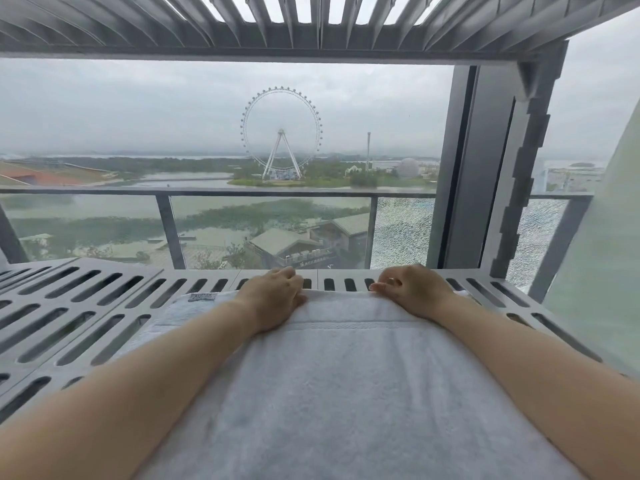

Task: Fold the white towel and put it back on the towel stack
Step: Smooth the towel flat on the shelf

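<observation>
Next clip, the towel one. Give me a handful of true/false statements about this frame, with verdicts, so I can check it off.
1. Both hands are at the white towel's far edge. True: the left hand and right hand grip it there.
2. The towel lies on a wooden table. False: it lies on a slotted grey surface.
3. A Ferris wheel shows through the window. True.
4. The left hand is lifted clear of the towel. False: it rests on the towel.
5. A fabric tag sits right of the right hand. False: it is left of the left hand.
</observation>
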